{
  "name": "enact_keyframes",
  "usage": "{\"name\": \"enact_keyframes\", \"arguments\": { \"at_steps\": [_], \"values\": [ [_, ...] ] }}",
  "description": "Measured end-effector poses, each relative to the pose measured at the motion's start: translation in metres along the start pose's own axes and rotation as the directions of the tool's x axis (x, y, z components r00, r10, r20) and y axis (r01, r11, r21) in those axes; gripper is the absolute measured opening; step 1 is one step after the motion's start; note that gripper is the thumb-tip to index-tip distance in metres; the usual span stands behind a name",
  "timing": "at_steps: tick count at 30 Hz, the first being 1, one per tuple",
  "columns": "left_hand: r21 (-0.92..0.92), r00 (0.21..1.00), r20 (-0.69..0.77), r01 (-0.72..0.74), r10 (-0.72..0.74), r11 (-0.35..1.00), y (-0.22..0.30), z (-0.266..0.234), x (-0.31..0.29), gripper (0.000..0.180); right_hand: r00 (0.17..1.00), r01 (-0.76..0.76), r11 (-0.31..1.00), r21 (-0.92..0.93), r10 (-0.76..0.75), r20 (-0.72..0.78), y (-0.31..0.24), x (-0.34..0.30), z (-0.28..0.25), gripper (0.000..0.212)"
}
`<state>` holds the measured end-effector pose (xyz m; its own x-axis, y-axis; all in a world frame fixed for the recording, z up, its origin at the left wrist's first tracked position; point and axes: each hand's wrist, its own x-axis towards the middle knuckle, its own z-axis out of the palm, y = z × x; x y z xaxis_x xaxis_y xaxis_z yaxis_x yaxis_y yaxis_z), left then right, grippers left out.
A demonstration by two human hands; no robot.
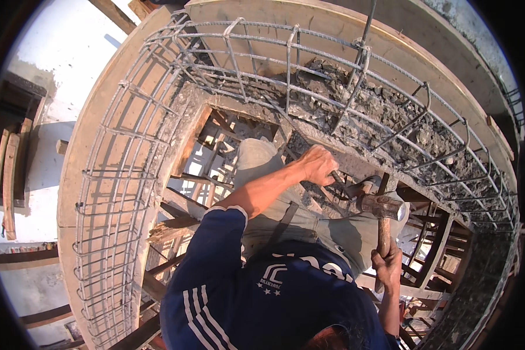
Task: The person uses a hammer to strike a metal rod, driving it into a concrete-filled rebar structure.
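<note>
My left hand (319, 165) is closed around a dark metal rod (339, 179), which slants from the fist down toward the hammer; what kind of tool it is I cannot tell. My right hand (387, 265) grips the wooden handle of a hammer (382, 205). Its worn metal head is raised in front of my legs, close to the rod's lower end; whether they touch is unclear. Beyond my left fist runs a rebar cage (289, 70), with rough grey concrete rubble (367, 96) lying between its bars.
Curved formwork boards (90, 151) border the cage at left and far side. More tied rebar (119, 204) runs down the left. Below my legs are wooden props and beams (434, 251) around openings. A splintered timber (169, 229) lies left of my arm.
</note>
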<state>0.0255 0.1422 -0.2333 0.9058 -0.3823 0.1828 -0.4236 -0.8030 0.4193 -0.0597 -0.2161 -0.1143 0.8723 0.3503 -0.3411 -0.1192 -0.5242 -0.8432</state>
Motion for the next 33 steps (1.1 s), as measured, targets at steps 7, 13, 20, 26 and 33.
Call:
{"name": "enact_keyframes", "arguments": {
  "at_steps": [7, 13, 20, 26, 33],
  "values": [
    [-0.048, 0.961, -0.238, -0.156, 0.14, 0.987, -0.005, -0.033, -0.015, 0.031, 0.99, 0.082, 0.951, 0.299, -0.044, -0.133, -0.016, -0.014, 0.004, 0.014],
    [-0.028, 0.952, -0.289, -0.112, 0.099, 0.993, 0.003, -0.03, -0.016, 0.027, 0.647, 0.762, 0.594, 0.257, -0.685, -0.335, -0.054, 0.01, 0.015, 0.022],
    [0.102, 0.992, -0.002, -0.126, 0.127, 0.987, -0.009, 0.015, -0.039, 0.019, 0.968, 0.231, 0.858, -0.459, -0.156, 0.194, 0.025, 0.015, 0.03, 0.023],
    [0.138, 0.999, 0.036, -0.013, 0.009, 0.99, -0.006, 0.022, -0.013, 0.018, 0.983, 0.156, 0.976, 0.149, -0.138, -0.123, -0.031, 0.004, 0.012, 0.011],
    [0.054, 0.992, -0.11, -0.061, 0.067, 0.997, -0.008, 0.01, -0.031, 0.025, 0.981, 0.192, 0.96, 0.206, -0.187, -0.047, 0.01, 0.011, 0.022, 0.006]
  ]
}}
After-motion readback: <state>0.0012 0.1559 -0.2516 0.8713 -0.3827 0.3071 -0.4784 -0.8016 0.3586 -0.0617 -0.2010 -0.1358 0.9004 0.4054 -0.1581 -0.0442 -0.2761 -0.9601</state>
